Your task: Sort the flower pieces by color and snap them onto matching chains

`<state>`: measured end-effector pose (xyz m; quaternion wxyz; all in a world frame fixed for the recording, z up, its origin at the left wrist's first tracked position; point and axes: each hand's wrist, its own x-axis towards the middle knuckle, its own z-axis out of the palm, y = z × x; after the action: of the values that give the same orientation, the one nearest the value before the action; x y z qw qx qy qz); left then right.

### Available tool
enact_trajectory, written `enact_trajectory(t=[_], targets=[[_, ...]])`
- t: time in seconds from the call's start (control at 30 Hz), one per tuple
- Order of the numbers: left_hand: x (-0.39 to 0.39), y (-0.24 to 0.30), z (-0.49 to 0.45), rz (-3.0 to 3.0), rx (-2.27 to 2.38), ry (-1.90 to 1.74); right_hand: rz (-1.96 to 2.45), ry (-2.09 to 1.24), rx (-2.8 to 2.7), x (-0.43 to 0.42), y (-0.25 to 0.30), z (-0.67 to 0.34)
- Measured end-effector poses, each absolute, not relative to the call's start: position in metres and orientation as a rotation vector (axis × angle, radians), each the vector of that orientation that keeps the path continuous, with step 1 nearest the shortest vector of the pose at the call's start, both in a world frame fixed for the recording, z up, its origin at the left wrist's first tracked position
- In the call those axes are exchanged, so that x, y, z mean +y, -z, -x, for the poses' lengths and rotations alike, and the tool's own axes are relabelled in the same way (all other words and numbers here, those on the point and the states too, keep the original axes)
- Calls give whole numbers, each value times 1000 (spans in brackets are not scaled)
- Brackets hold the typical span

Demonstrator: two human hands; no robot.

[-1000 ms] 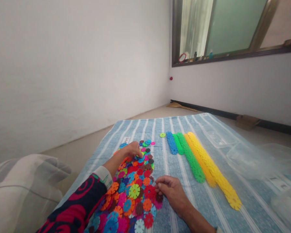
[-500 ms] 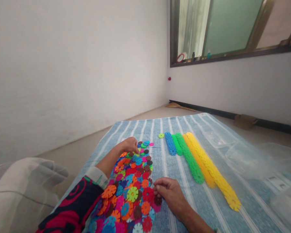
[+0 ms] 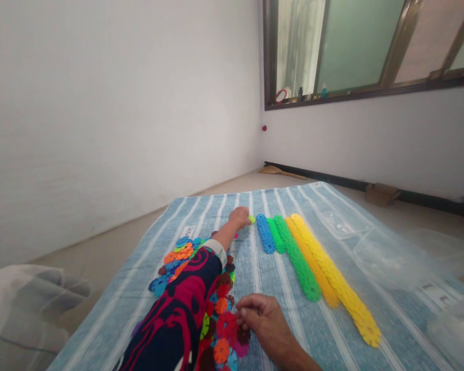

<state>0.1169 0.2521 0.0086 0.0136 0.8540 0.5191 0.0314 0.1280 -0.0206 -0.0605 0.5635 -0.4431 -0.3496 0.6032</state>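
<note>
My left hand (image 3: 239, 217) reaches across the table, its fingers closed at a yellow-green snowflake disc (image 3: 252, 219) that mostly shows at the fingertips. Part of that disc is hidden behind the fingers. My right hand (image 3: 263, 317) hovers low at the right edge of the mixed pile of snowflake discs (image 3: 221, 330), thumb and fingers pinched together beside a dark brown disc (image 3: 243, 336). Whatever is in that pinch, if anything, cannot be made out. My left sleeve covers much of the pile's middle.
Right of my left hand lie overlapping rows of discs: blue (image 3: 265, 234), green (image 3: 297, 260) and yellow (image 3: 332, 273). Clear plastic containers (image 3: 382, 255) stand on the right side of the striped cloth (image 3: 201, 208). Beyond the table are a wall and a window.
My left hand has moved right from the pile's far end to the lone yellow-green disc. My right hand stays pinched by the pile's edge. The view has shifted slightly.
</note>
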Motion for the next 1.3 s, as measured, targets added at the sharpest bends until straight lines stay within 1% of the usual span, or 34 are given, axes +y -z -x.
enact_trajectory(t=[0.53, 0.83, 1.03, 1.3], targets=[[268, 17, -125, -2704, 1575, -100, 1038, -1406, -855, -21, 61, -128], [264, 12, -118, -2702, 1564, -107, 1066, -1411, -880, -20, 61, -130], [256, -3, -90, -2688, 1508, -84, 1060, -1380, -875, -22, 61, -130], [219, -16, -9, -2625, 1410, 62, 1071, -1377, -896, -24, 60, -134]])
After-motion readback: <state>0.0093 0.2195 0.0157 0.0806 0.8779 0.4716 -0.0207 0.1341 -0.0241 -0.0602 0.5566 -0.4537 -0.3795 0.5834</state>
